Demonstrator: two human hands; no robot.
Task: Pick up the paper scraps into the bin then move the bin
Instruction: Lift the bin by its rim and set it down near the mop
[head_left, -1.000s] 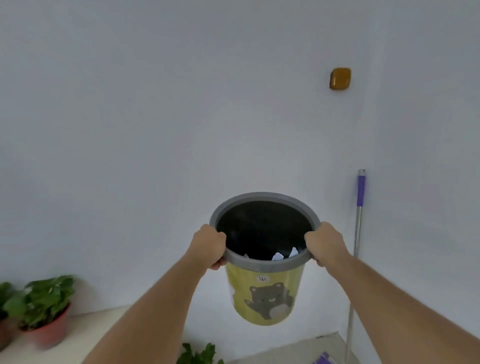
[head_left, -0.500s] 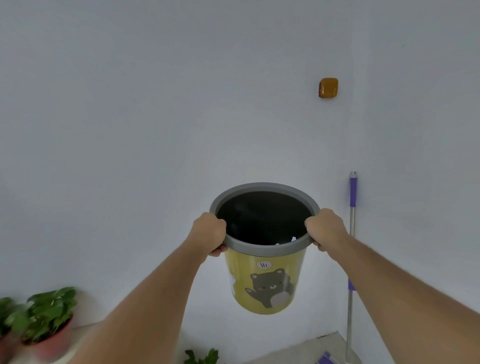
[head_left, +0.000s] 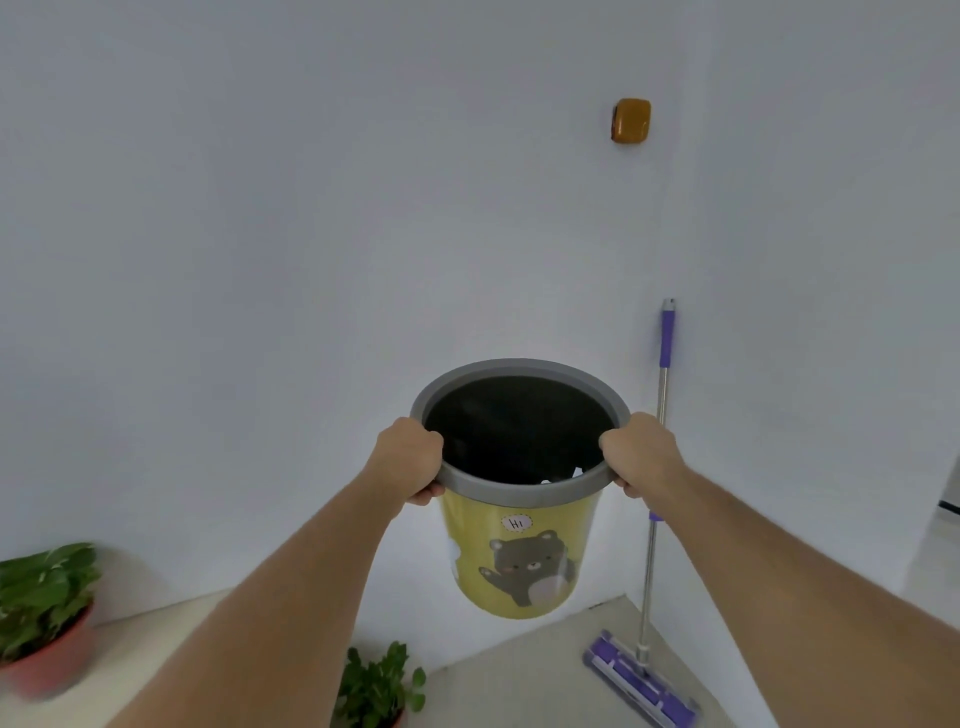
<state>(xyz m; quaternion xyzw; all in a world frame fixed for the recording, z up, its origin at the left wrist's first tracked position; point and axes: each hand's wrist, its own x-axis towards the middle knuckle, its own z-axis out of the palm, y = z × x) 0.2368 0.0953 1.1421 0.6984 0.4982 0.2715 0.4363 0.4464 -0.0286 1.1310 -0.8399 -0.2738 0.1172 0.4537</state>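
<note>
Fingers of both hands are curled shut over the grey rim of the bin (head_left: 519, 561), one hand on each side. From where I watch, the left hand (head_left: 410, 460) grips the rim's left edge and the right hand (head_left: 641, 452) grips its right edge, both arms stretched forward. I see the bin held upright in the air, clear of the floor (head_left: 530, 680), in front of a white wall. It is yellow with a cartoon bear printed on its side. Inside, against the dark lining, small white paper scraps (head_left: 563, 477) show near the front rim. A purple-handled mop (head_left: 655, 493) leans against the wall just right of the bin. Two potted plants stand low at left: one (head_left: 44, 613) far left, another (head_left: 379, 686) below the bin.
</note>
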